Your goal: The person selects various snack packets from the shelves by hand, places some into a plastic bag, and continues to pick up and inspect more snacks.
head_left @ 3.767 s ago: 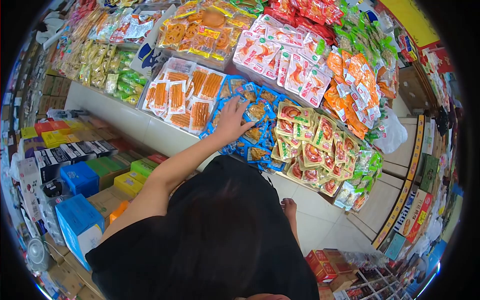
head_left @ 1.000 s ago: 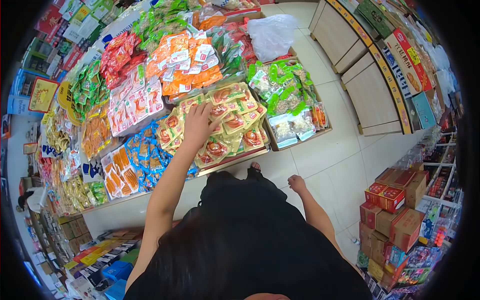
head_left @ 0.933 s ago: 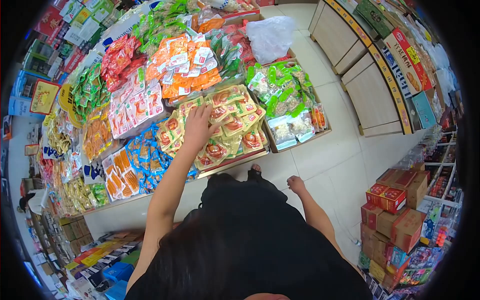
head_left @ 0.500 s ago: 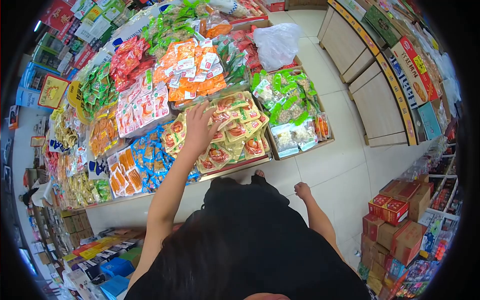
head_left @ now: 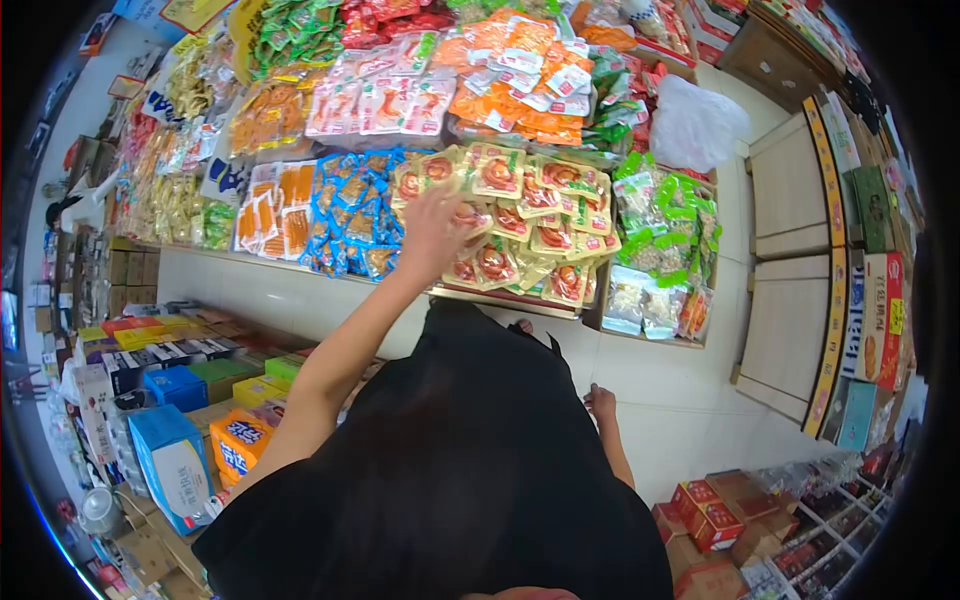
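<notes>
My left hand (head_left: 435,235) rests on a heap of cream-yellow snack packets (head_left: 552,238) printed with a reddish-brown food picture. Its fingers are stretched and a little apart over the left part of the heap, slightly blurred, and I see no packet gripped. Just left of it are blue snack packets (head_left: 357,205). Behind the heap lie orange-and-white packets (head_left: 520,75) and pink-and-white packets (head_left: 395,95). My right hand (head_left: 600,402) hangs low at my right side above the floor, fingers curled in, with nothing visible in it.
At the display's right end, a box holds green-trimmed bags (head_left: 665,225), with a white plastic bag (head_left: 697,122) behind. Wooden shelving (head_left: 790,270) stands across the tiled aisle (head_left: 640,365). Red cartons (head_left: 708,515) are at lower right; coloured boxes (head_left: 172,455) are at lower left.
My view has turned, so the display sits farther right and higher in the picture. My left hand stays over the cream-yellow packets, its fingers less widely spread. My right hand still hangs at my side.
</notes>
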`<state>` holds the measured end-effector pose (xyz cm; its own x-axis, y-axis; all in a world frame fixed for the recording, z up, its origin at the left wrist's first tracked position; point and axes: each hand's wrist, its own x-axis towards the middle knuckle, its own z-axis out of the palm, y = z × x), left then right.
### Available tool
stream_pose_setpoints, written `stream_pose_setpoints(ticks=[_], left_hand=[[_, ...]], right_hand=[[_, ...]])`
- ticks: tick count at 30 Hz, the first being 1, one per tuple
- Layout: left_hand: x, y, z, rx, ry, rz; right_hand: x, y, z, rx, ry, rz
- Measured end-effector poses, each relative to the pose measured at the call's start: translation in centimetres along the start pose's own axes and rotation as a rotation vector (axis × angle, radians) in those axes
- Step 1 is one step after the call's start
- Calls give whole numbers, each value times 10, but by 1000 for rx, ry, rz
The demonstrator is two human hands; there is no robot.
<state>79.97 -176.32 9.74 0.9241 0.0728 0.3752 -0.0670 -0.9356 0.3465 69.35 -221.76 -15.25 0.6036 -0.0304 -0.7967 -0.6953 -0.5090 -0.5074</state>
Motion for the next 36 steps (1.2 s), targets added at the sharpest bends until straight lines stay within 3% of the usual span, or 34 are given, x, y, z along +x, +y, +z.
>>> stream_pose_setpoints(ticks=[2,10,12,17,29,36], left_hand=[[-20,-9,-3,10,-5,-39],[-70,-1,-4,24,-131,-201],[-70,5,-2,32,-150,-188],[-69,5,16,39,-158,-102],[-61,4,27,22,-168,-115],[-69,0,25,-16,-147,-81]], right_hand=[[5,9,-8,-99,-2,-49],[27,-24,-23,-13,5,-155],[28,-32,-20,-37,-26,-294],[14,-44,-9,1,-21,-234],[-2,23,-12,-36,88,-49],[-17,21,9,29,116,-43]])
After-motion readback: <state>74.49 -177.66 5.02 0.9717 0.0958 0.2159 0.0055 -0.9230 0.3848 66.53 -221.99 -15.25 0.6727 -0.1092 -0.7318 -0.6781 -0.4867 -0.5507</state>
